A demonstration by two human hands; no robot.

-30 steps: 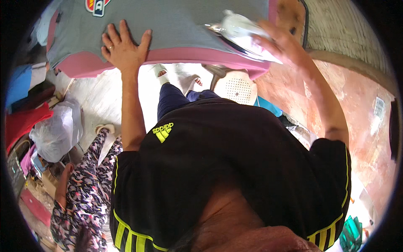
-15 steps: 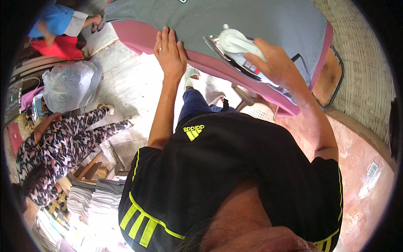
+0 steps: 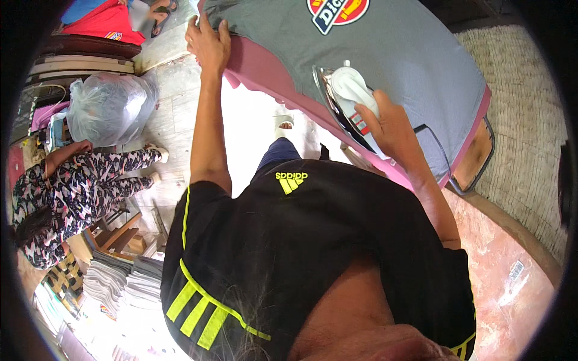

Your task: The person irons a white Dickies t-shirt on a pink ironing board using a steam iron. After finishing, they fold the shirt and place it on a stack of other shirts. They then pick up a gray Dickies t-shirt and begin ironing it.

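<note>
A grey T-shirt (image 3: 415, 66) with a red, yellow and blue print lies spread over an ironing board with a pink cover (image 3: 256, 66). My right hand (image 3: 391, 123) is closed round the handle of a white iron (image 3: 350, 87), whose soleplate is down on the shirt near the board's close edge. At the board's left end my left hand (image 3: 209, 45) reaches to the shirt's edge, fingers apart and slightly bent. Whether its fingertips touch the cloth is hard to see.
Another person (image 3: 78, 192) in patterned clothes is at the left, beside a filled clear plastic bag (image 3: 111, 108). Stacks of folded grey cloth (image 3: 144, 280) stand at lower left. A red cloth (image 3: 102, 25) is at the upper left. A dark metal frame (image 3: 490, 150) sticks out at the board's right end.
My left hand has moved left and farther away, from flat near the board's edge to its left end. The view has shifted, and the shirt's print now shows. My right hand keeps the iron.
</note>
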